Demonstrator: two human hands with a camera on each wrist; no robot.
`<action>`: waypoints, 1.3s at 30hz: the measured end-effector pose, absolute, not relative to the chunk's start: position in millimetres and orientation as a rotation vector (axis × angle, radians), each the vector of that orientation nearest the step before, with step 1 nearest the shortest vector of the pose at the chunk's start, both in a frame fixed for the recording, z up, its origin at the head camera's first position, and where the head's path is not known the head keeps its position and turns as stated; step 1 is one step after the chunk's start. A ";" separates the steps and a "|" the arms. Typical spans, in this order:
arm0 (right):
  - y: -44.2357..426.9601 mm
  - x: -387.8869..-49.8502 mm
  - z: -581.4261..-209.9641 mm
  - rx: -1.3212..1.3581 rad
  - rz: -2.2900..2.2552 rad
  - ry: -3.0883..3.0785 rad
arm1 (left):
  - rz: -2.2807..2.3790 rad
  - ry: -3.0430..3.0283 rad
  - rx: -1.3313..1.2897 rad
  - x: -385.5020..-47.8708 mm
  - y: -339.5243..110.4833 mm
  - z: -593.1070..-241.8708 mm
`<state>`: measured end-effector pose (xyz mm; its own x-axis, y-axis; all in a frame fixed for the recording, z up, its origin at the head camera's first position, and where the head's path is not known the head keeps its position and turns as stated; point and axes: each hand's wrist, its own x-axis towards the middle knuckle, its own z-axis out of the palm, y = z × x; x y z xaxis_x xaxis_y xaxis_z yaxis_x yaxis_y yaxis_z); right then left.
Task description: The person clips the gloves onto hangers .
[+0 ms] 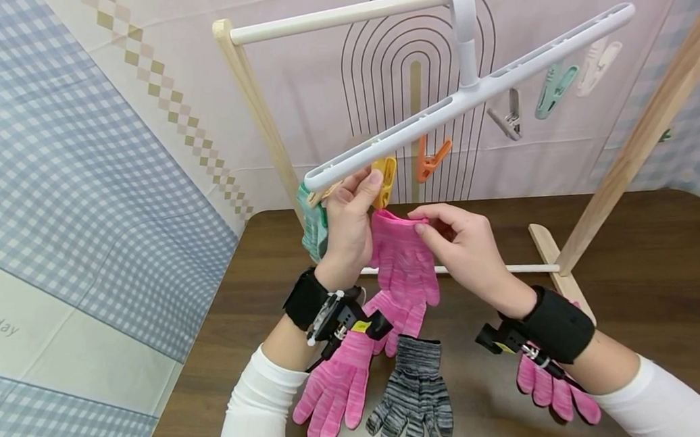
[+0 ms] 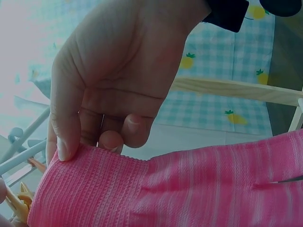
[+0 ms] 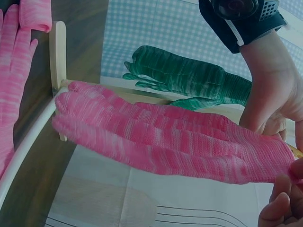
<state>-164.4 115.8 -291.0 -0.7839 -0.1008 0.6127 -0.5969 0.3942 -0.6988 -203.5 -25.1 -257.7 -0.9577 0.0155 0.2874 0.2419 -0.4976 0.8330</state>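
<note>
In the head view, my left hand (image 1: pixel 350 222) grips a yellow clothespin (image 1: pixel 386 179) under the left part of a white hanger (image 1: pixel 434 112). The clothespin's lower end is at the cuff corner of a pink glove (image 1: pixel 404 252), which hangs fingers down. My right hand (image 1: pixel 464 244) pinches the other side of that cuff between thumb and fingers. The left wrist view shows the right hand (image 2: pixel 118 66) with its thumb on the ribbed cuff. Whether the clothespin's jaws close on the cloth cannot be told. A green glove (image 1: pixel 312 224) hangs behind the left hand, partly hidden.
Orange (image 1: pixel 431 160), grey (image 1: pixel 509 118), teal (image 1: pixel 554 90) and white (image 1: pixel 598 69) clothespins hang from the hanger. It hooks over a rack's rail (image 1: pixel 342 17). On the brown table (image 1: pixel 651 251) lie a grey striped glove (image 1: pixel 416 393) and pink gloves (image 1: pixel 337 385).
</note>
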 end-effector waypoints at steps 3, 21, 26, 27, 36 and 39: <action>113.9 -164.1 -289.4 0.597 1.377 -2.171 | -2.590 -1.487 -0.392 -203.4 -25.2 -257.2; 103.9 -160.9 -281.4 0.731 1.161 -2.042 | -2.591 -1.473 -0.371 -203.3 -26.5 -255.7; 104.2 -158.6 -279.1 0.730 1.135 -2.044 | -2.585 -1.475 -0.381 -203.0 -27.2 -255.4; 104.3 -158.4 -278.4 0.725 1.128 -2.045 | -2.580 -1.475 -0.383 -203.0 -27.3 -255.1; 104.1 -162.0 -275.1 0.684 1.113 -2.046 | -2.589 -1.443 -0.405 -202.2 -27.2 -252.2; 102.8 -163.8 -274.4 0.694 1.091 -2.037 | -2.598 -1.428 -0.410 -202.3 -27.2 -252.1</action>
